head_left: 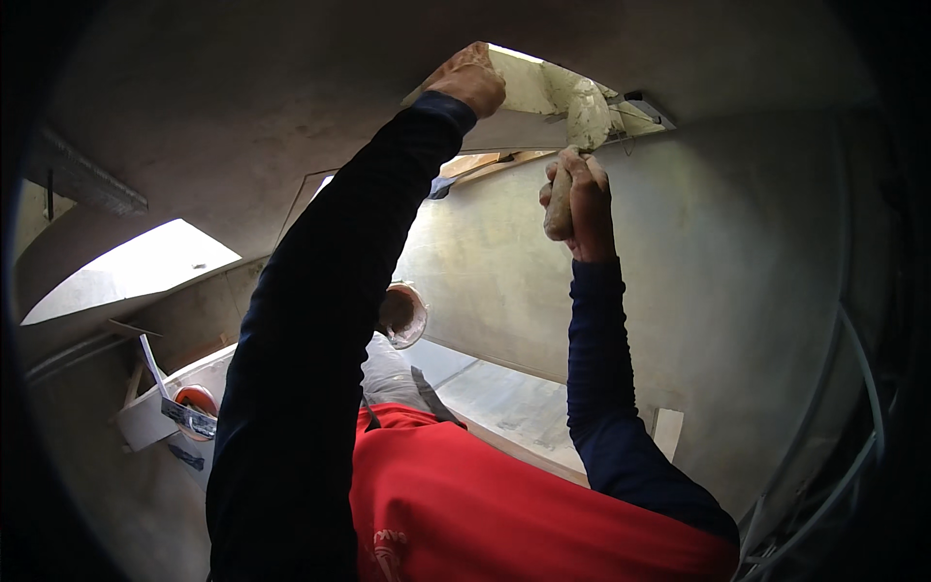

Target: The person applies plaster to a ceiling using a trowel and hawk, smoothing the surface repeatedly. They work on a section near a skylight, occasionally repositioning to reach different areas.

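Both my arms are raised toward an opening (524, 85) in the ceiling, its inner sides pale and rough. My right hand (588, 194) is closed around the thick handle of a trowel (588, 114). The trowel's blade points up at the opening's lower edge and looks smeared with pale plaster. My left hand (471, 85) is up at the opening's left edge, its fingers curled and closed. What those fingers grip, if anything, is hidden. Dust or plaster seems to coat the skin of this hand.
A smooth grey wall (718, 252) rises on the right, with metal bars (853, 417) near its far side. Bright light enters through another ceiling opening (145, 262) at left. Below are a plaster-stained bucket (403, 314) and an orange-rimmed container (198, 399).
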